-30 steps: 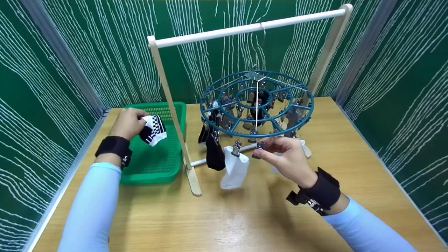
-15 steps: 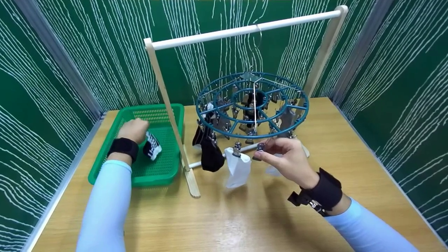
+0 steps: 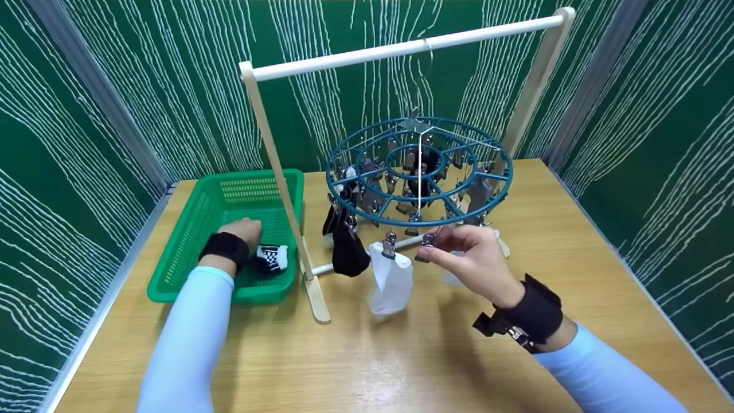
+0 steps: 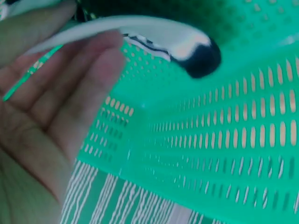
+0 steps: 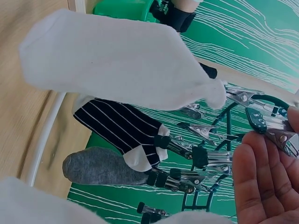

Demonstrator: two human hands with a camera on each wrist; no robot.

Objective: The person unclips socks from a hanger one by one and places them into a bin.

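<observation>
In the head view, my left hand (image 3: 245, 232) reaches down into the green basket (image 3: 218, 292). A black-and-white checkered sock (image 3: 273, 257) sticks out beside it, low over the basket floor. The left wrist view shows the sock (image 4: 182, 42) running between thumb and fingers. My right hand (image 3: 473, 258) pinches a metal clip (image 3: 425, 246) at the front rim of the round blue-green hanger (image 3: 421, 221); the clip (image 5: 275, 126) carries no sock. Just left of that clip, a white sock (image 3: 391, 284) hangs from another clip.
The hanger hangs from a white rod (image 3: 367, 54) on a wooden stand, whose left post (image 3: 269, 143) rises beside the basket. More socks hang there: a black one (image 3: 348, 252), a striped one (image 5: 121, 126) and a grey one (image 5: 103, 167).
My left hand has moved down and right into the basket, lowering the checkered sock with it. My right hand stays at the clip. The hanger and its socks sway slightly.
</observation>
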